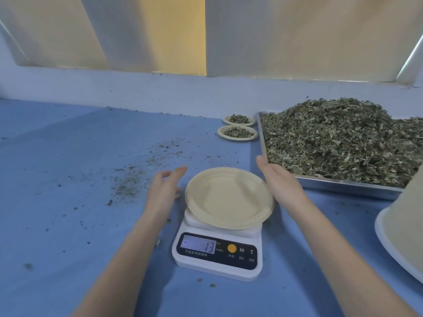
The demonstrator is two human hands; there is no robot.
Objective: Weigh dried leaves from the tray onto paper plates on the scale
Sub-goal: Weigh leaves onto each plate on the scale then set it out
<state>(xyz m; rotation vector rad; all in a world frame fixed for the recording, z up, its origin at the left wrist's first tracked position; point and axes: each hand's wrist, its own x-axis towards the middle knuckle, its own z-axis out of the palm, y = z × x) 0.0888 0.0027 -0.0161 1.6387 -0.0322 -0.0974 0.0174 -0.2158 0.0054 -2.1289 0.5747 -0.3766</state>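
Since the display reads 13 with nothing on the plate, the step in hand looks like settling the plate and zeroing the scale before any leaves go on. The left hand (pixel 165 188) hangs just left of the plate, fingers straight and apart, gripping nothing. The empty paper plate (pixel 229 197) sits on the scale (pixel 217 255), overhanging it. The right hand (pixel 278 179) lies flat by the plate's right rim, fingers together, holding nothing; contact is unclear. Both hands should lift clear before taring. Dried leaves (pixel 338 140) are heaped in the metal tray (pixel 343 185) at right, where two filled plates (pixel 238 132) stand beside its far corner.
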